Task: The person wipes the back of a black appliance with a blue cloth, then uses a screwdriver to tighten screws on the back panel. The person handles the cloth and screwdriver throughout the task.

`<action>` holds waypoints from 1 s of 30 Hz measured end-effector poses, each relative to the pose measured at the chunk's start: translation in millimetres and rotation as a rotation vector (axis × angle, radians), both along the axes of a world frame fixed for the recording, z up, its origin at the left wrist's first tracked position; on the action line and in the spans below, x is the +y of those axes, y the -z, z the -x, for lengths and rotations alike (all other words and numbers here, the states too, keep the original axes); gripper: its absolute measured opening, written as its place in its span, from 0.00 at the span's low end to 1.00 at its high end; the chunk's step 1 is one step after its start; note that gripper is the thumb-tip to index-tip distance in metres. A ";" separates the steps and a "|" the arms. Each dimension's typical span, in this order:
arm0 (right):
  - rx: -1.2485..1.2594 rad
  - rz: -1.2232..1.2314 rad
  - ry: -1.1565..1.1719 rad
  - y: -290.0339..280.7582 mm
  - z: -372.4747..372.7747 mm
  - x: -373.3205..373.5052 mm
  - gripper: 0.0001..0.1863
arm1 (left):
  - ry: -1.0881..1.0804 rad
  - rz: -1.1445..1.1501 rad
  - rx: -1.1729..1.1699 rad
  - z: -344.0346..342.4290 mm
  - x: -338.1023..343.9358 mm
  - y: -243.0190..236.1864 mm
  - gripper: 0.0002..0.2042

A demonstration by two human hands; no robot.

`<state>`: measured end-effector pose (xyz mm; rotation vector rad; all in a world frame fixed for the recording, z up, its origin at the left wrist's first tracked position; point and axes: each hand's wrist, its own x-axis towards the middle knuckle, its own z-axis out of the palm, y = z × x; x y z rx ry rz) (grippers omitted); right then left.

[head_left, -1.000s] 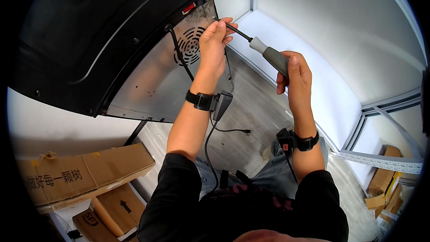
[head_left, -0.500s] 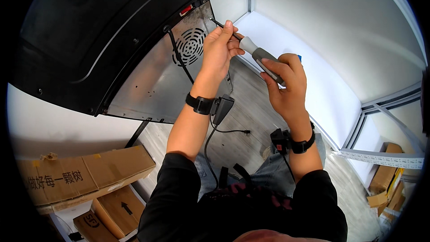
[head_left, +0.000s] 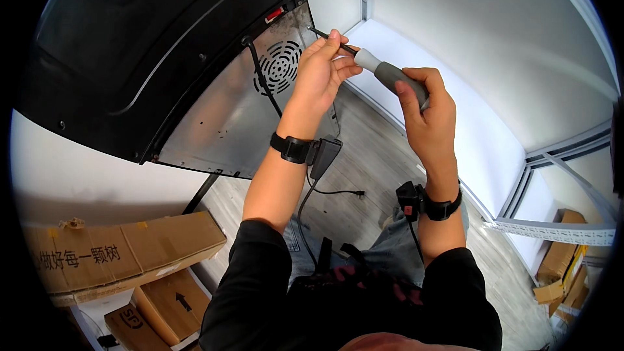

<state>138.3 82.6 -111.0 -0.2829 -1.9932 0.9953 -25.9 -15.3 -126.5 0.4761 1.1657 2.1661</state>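
Observation:
A grey-handled screwdriver (head_left: pixel 389 77) points up and left, its thin dark shaft reaching the far edge of a bare metal panel (head_left: pixel 227 123). My right hand (head_left: pixel 430 117) is closed around the thick handle, thumb lying along it. My left hand (head_left: pixel 320 71) pinches the shaft between thumb and fingers near the tip. At the tip shows a small bright spot, perhaps a screw head; I cannot make it out. The panel, with round vent slots (head_left: pixel 279 68), belongs to a large black appliance (head_left: pixel 149 39). Beside its upper corner sits a red switch (head_left: pixel 274 15).
A black power cord (head_left: pixel 260 71) comes out beside the vent and runs down behind my left arm. Cardboard boxes (head_left: pixel 130 253) lie at lower left, more cardboard (head_left: pixel 562 247) at right. A white-panelled frame (head_left: pixel 455 78) rises on the right. A loose cable plug (head_left: pixel 359 193) lies on the floor.
My right hand has shifted slightly right and turned on the screwdriver handle, its fingers changing position. My left hand stays pinched on the shaft. The whole view has drifted a little.

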 end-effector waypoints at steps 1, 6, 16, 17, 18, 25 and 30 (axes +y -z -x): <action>0.031 -0.055 -0.023 4.9 2.4 5.1 0.11 | 0.009 -0.005 -0.006 -3.8 0.4 -3.2 0.13; 0.013 -0.184 -0.064 2.2 -4.5 -3.3 0.24 | 0.153 0.138 0.072 -22.7 -4.7 -12.5 0.14; -0.196 0.513 -0.124 3.8 -13.4 -7.0 0.18 | 0.137 0.032 0.058 -29.3 -2.4 -9.0 0.14; -0.186 0.445 -0.095 6.8 -11.1 -8.3 0.17 | 0.131 0.030 0.041 -30.8 -2.3 -10.4 0.14; -0.175 0.377 -0.066 9.9 -9.3 -8.5 0.17 | 0.142 0.034 0.034 -32.0 -1.8 -11.0 0.14; 0.065 -0.224 -0.052 15.5 -5.9 1.4 0.18 | 0.175 0.129 0.085 -28.3 -3.6 -10.8 0.12; -0.157 0.328 -0.048 3.7 -9.5 -9.2 0.16 | 0.145 0.057 0.095 -28.5 0.4 -6.7 0.14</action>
